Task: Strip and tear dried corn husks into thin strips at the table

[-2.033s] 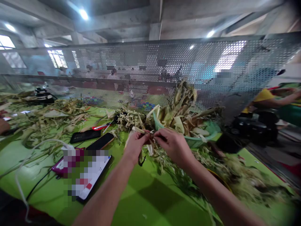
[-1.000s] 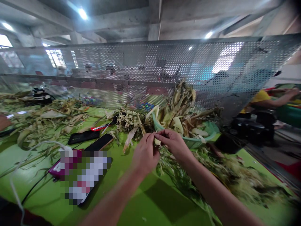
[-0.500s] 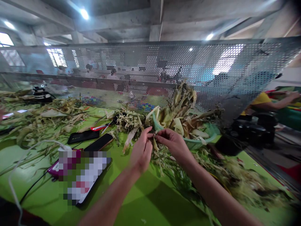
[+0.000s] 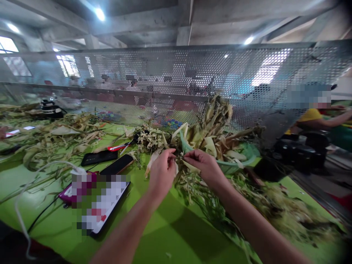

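Both hands are close together over the green table (image 4: 162, 234), just left of a pale green basket (image 4: 229, 168) heaped with dry corn husks (image 4: 211, 124). My left hand (image 4: 162, 172) has its fingers curled together, with a pale husk piece showing beside them; what they grip is too small to make out. My right hand (image 4: 205, 165) pinches a narrow yellowish husk strip (image 4: 191, 167) between thumb and fingers. Dried plant bits (image 4: 152, 141) lie behind the hands, and thin green stalks (image 4: 203, 205) spread below my right hand.
Two dark phones (image 4: 99, 158) (image 4: 117, 165), a red cutter (image 4: 118, 147) and a pixelated device (image 4: 107, 205) with cables lie left. Loose husks (image 4: 66, 135) cover the far left. A perforated metal screen (image 4: 154, 80) stands behind. Black pots and a person (image 4: 313, 117) are at right.
My hands have moved slightly apart. The husk strip at my right hand now slants out to the right instead of hanging down between the hands, and a pale piece shows by my left fingers.
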`<state>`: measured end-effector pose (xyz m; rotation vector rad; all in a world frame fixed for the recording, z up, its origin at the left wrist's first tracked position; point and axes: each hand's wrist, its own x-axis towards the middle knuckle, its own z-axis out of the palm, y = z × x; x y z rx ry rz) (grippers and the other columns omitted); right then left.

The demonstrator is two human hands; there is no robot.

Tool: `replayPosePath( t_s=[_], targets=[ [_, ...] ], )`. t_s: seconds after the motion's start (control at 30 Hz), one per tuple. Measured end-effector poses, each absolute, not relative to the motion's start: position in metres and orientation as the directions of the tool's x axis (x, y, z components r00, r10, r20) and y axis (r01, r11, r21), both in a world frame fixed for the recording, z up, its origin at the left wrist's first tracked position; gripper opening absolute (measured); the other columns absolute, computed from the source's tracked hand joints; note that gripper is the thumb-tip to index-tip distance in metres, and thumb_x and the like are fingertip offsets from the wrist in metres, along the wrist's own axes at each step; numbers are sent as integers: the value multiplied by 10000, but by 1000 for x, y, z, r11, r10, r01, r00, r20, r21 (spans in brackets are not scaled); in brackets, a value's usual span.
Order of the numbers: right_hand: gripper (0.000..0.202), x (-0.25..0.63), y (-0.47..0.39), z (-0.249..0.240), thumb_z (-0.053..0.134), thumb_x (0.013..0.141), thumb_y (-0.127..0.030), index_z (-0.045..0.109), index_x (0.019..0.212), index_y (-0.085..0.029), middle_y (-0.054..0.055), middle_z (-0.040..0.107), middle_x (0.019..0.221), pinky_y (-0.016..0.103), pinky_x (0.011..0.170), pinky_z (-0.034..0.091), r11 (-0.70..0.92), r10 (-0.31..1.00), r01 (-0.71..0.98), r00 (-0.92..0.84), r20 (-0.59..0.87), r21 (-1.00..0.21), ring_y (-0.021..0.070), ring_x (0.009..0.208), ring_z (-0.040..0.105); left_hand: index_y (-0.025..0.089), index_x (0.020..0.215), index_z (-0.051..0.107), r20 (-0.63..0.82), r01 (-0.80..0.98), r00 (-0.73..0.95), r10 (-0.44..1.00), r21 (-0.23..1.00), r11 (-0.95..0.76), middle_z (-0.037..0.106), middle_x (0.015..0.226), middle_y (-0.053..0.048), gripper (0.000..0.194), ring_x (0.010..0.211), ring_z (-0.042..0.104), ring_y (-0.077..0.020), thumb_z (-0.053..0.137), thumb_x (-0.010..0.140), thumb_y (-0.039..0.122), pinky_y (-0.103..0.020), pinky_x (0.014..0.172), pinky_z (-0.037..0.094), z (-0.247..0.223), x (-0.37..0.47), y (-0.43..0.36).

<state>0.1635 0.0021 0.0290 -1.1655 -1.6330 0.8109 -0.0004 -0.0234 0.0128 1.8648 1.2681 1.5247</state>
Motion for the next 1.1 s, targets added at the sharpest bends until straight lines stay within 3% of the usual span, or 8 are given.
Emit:
replayPosePath(
  t_s=[0.2, 0.5, 0.7, 1.1],
  targets=[
    [313, 162, 0, 29, 723, 664, -448, 627, 763, -167, -9, 584, 650, 243, 544, 370, 192, 976, 115, -122, 178, -975, 115, 578, 489, 190, 903, 664, 577, 450, -25, 816, 735, -506, 637, 921, -69, 138, 849, 593, -179, 550, 829, 172, -304, 797, 449, 15, -11, -16],
    [276, 158, -5, 34, 762, 645, -381, 642, 739, -151, -15, 602, 612, 235, 555, 378, 81, 978, -60, -186, 91, -995, 98, 553, 504, 194, 927, 700, 623, 372, -2, 783, 727, -577, 632, 912, -60, 153, 823, 595, -160, 598, 815, 214, -278, 779, 458, 16, -12, -14],
    [261, 152, -11, 38, 770, 631, -361, 658, 730, -147, 3, 609, 648, 252, 576, 401, 54, 977, -110, -198, 76, -992, 105, 568, 525, 170, 796, 649, 608, 219, -98, 788, 785, -579, 613, 799, -37, 123, 726, 561, -136, 616, 810, 288, -240, 688, 445, 19, -10, -18],
    [235, 153, -8, 29, 764, 673, -360, 679, 752, -155, 40, 651, 701, 272, 618, 430, 4, 963, -149, -266, 44, -989, 128, 625, 560, 172, 793, 530, 435, -128, 130, 891, 898, -420, 658, 927, -51, 187, 673, 562, -111, 600, 822, 343, -232, 603, 460, 22, -8, -20]
  ],
)
